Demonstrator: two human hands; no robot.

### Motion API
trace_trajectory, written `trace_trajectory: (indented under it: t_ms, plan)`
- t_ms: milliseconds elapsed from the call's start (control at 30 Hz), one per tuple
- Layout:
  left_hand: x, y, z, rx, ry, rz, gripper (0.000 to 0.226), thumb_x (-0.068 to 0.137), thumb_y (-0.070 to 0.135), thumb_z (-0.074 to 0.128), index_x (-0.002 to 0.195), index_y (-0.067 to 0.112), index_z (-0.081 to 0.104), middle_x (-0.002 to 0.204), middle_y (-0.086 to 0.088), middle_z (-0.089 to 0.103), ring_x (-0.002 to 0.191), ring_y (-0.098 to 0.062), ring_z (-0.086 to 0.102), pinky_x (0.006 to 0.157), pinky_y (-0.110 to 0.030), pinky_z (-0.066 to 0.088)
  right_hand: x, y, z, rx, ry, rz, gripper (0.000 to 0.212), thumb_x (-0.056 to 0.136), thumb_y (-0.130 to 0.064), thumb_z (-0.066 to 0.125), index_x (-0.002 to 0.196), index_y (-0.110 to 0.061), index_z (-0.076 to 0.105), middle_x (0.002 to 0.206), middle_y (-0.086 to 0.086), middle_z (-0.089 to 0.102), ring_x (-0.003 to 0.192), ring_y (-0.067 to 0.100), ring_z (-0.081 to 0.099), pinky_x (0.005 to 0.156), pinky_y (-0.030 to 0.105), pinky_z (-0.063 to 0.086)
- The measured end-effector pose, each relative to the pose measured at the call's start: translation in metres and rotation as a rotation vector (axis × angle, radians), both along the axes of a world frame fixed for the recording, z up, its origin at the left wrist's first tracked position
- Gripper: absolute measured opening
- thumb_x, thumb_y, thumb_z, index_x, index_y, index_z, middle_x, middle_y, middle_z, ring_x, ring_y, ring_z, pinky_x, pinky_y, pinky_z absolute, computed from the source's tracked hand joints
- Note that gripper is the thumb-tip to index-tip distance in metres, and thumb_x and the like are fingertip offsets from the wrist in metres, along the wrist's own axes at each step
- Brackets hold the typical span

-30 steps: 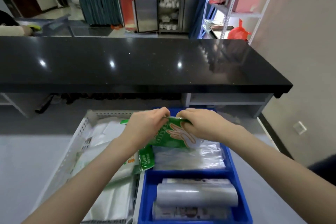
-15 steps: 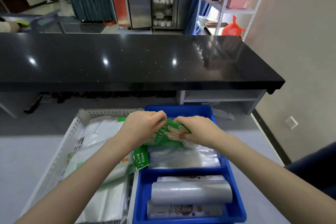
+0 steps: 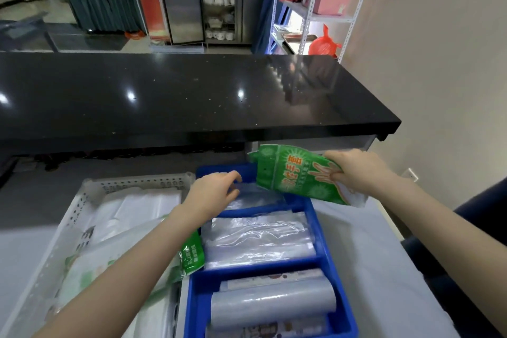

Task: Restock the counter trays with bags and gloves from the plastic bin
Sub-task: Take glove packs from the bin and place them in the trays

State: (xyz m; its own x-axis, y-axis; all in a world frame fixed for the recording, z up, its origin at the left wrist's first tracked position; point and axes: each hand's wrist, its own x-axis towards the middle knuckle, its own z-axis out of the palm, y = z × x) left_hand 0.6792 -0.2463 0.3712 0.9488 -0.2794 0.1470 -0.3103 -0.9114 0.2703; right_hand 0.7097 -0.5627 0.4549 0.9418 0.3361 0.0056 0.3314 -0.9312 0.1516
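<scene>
Head view: blue tray point(image 3: 312, 217) holds clear bags point(image 3: 258, 244); right hand point(image 3: 356, 170) fingers grip green glove pack point(image 3: 290, 175), left hand point(image 3: 214, 192) fingers loosely spread.

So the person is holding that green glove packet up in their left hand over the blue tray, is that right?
Not quite: the green glove packet is gripped by the right hand, not the left. It is indeed held up over the blue tray, while the left hand reaches into the tray's far compartment. The head view shows this.

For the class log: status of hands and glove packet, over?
Right hand grips green printed glove packet, lifted. Left hand open over blue compartment tray. Nothing obstructing.
</scene>
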Motion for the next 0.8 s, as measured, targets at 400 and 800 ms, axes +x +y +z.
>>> trace_trajectory:
  t_ms: [400, 800]
  plan:
    - [0.055, -0.031, -0.059, 0.118, 0.352, 0.023, 0.063, 0.08, 0.029, 0.067, 0.137, 0.022, 0.04, 0.135, -0.008, 0.044, 0.118, -0.033, 0.048, 0.092, -0.043, 0.046, 0.017, -0.008, -0.009, -0.018, -0.077, -0.01, 0.026, 0.087, -0.037, 0.059, 0.109, -0.028, 0.047, 0.106, -0.001, 0.065, 0.093, 0.028, 0.062, 0.058, 0.032, 0.04]
    - [0.038, -0.03, -0.044, -0.066, 0.382, -0.017, 0.018, 0.083, 0.027, 0.058, 0.098, 0.016, 0.056, 0.103, -0.01, 0.056, 0.09, -0.032, 0.057, 0.072, -0.037, 0.049, 0.014, 0.017, 0.002, 0.025, -0.062, 0.047, 0.029, 0.09, -0.038, 0.056, 0.117, -0.032, 0.048, 0.109, -0.003, 0.066, 0.095, 0.025, 0.061, 0.063, 0.03, 0.037]
